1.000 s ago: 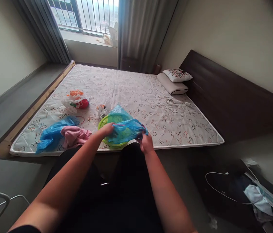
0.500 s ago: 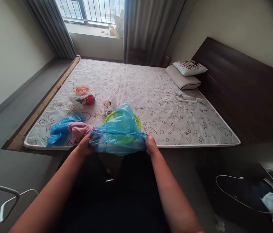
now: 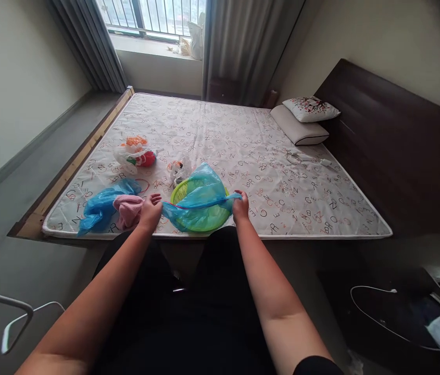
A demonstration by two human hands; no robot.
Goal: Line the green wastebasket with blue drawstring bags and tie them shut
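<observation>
A thin blue plastic bag (image 3: 204, 195) with a red line along its edge is stretched between my two hands over a lime-green plastic basket (image 3: 180, 192). My left hand (image 3: 150, 212) pinches one end of the bag, with some fingers raised. At the other end, my right hand (image 3: 240, 207) is closed around a bunched corner. Beside my left hand lies a pink cloth (image 3: 128, 209), which overlaps a second, crumpled blue plastic bag (image 3: 104, 205). The green basket shows through the stretched film and sits near the mattress edge.
The letter-printed mattress (image 3: 235, 135) carries a white bag with red and orange contents (image 3: 136, 154), a small clear bag (image 3: 179, 169), pillows (image 3: 301, 125) and a white cable (image 3: 301, 157). A metal rack (image 3: 19, 312) stands lower left; a dark table (image 3: 368, 312) is lower right.
Both hands have moved away from my body with the blue bag, which now lies more over the green basket. My left hand has shifted right, clear of the pink cloth.
</observation>
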